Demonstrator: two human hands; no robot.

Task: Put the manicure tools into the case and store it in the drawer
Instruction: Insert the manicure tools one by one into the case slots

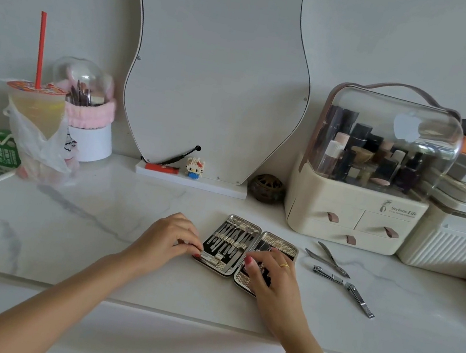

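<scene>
Lay open on the tabletop (96, 231), front and centre: the case (245, 249), tools strapped in its left half. Left hand (169, 238) at the case's left edge, grip pinching a small metal tool (207, 255) by its end. Right hand (270, 272) over the right half, fingers curled, thumb down at the hinge; grip there impossible to tell. Just right of the case, apart from it: nippers (328, 258) and two nail clippers (343, 289). Behind those, a cream organizer (355, 221) with three shut drawers.
</scene>
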